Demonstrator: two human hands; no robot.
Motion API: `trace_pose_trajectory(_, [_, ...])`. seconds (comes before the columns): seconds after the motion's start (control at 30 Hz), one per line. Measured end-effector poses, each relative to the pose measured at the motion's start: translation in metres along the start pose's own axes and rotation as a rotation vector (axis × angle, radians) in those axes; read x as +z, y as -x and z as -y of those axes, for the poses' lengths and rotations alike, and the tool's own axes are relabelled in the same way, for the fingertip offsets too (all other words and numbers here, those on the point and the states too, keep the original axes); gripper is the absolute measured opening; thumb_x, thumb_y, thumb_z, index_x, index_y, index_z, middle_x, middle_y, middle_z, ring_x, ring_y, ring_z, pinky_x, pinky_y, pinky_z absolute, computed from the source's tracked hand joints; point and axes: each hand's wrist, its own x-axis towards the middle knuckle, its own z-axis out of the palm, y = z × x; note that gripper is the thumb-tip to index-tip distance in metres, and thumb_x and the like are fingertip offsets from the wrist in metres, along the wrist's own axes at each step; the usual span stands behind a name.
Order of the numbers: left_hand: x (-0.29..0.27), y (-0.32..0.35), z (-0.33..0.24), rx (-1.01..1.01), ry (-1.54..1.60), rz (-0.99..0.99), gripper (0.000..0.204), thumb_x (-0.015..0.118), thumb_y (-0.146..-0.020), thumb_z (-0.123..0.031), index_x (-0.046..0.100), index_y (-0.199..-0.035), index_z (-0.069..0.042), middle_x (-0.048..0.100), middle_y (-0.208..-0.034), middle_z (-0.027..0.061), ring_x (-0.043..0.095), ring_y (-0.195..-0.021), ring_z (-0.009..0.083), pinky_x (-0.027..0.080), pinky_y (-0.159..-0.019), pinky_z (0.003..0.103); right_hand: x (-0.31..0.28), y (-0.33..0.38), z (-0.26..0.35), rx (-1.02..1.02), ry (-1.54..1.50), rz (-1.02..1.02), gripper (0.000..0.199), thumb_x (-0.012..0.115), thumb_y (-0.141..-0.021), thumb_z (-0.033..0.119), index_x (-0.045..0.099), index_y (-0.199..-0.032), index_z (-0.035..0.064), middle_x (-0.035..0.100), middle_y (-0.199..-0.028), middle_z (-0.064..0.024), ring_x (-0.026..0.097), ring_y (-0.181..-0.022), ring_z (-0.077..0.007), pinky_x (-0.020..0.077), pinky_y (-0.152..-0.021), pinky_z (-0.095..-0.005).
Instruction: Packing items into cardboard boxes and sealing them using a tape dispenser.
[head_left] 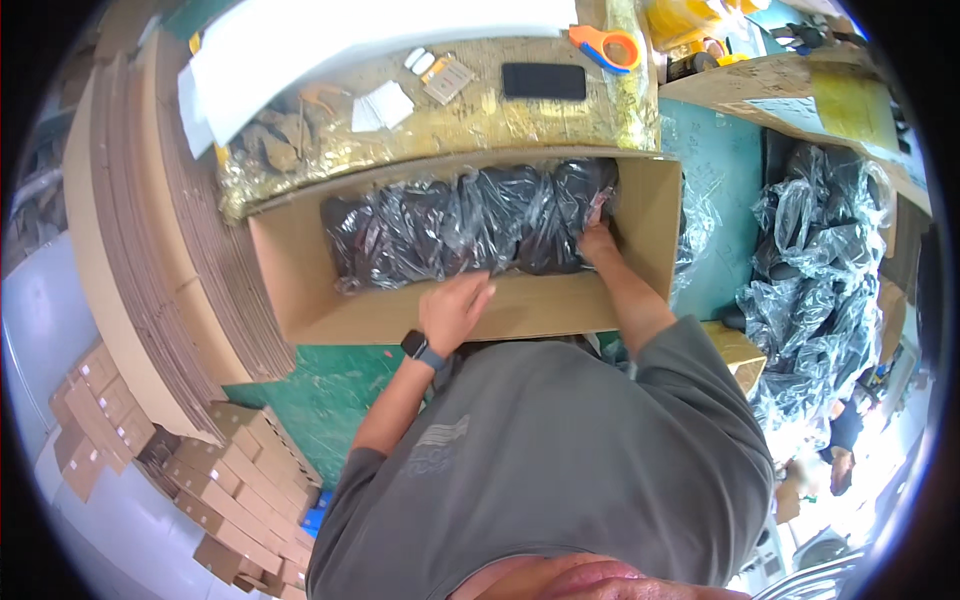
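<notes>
**Pressing bagged dark goods into an open carton**

Reaching down from the head view, we have both hands inside the open cardboard box (300, 290). Our left hand (455, 308), smartwatch (422, 349) on the wrist, rests flat at the near edge of the plastic-wrapped bundles (470, 225), fingers loosely spread and pointing toward them; it grips nothing that we can see. Our right hand (597, 240) is pushed in at the right end of the bundles, fingertips buried in the clear film, so we cannot tell whether it is clasping the film or only pressing on it.

The bundles hold dark items in crinkled transparent bags. They lie in a row along the far wall of the box, filling most of its length; bare cardboard floor shows between them and the near wall.

Just beyond the box stands a worktop wrapped in gold foil (480, 125). On it lie a black phone (544, 81), an orange tape dispenser (605, 46) and small white cards (385, 105).

To the left, stacked flat cardboard sheets (150, 230) lean; small folded cartons (235, 480) are piled lower left. On the right, a heap of the same bagged dark goods (820, 270) sits well apart from the box.
</notes>
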Motion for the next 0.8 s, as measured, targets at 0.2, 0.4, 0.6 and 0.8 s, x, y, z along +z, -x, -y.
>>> trace_pose_trajectory(0.2, [-0.108,-0.263,-0.016,0.416,-0.314,-0.593,0.034,0.073,-0.092,-0.026,0.069,-0.121,-0.008,0.073,-0.109,0.0131,0.067,-0.106,0.0344,0.054,-0.09,0.046,-0.272,0.142,0.032,-0.293,-0.856,0.446,0.059,0.062,-0.102,0.04,0.054,-0.149,0.0035,0.064,-0.14,-0.0148,0.068,-0.118,-0.0244,0.0544,-0.099,-0.0375])
trace_pose_trajectory(0.4, [-0.118,-0.437,0.058,0.478,-0.594,-0.397,0.029,0.078,-0.086,-0.029,0.077,-0.108,-0.01,0.073,-0.12,0.0109,0.066,-0.116,0.0331,0.055,-0.097,0.046,-0.394,0.369,-0.119,-0.156,-1.04,-1.138,0.059,0.059,-0.107,0.033,0.042,-0.156,0.0028,0.065,-0.136,-0.0179,0.066,-0.119,-0.0242,0.0528,-0.104,-0.0382])
trace_pose_trajectory(0.6, [-0.165,-0.487,0.139,0.296,-0.176,-0.195,0.034,0.073,-0.094,-0.032,0.077,-0.118,-0.009,0.071,-0.133,0.0105,0.066,-0.119,0.0303,0.051,-0.104,0.042,-0.253,0.442,-0.228,0.363,-1.324,-0.975,0.057,0.064,-0.104,0.029,0.047,-0.152,0.0046,0.067,-0.128,-0.0127,0.07,-0.107,-0.0227,0.0573,-0.092,-0.0354])
trace_pose_trajectory(0.8, [-0.136,-0.451,0.068,0.42,-0.657,-0.348,0.054,0.078,-0.088,-0.039,0.068,-0.133,-0.009,0.068,-0.136,0.0143,0.063,-0.123,0.0362,0.046,-0.107,0.043,-0.158,0.291,-0.197,0.214,-1.057,-0.735,0.05,0.072,-0.098,0.027,0.06,-0.141,0.0038,0.074,-0.112,-0.015,0.072,-0.1,-0.0238,0.0582,-0.082,-0.034])
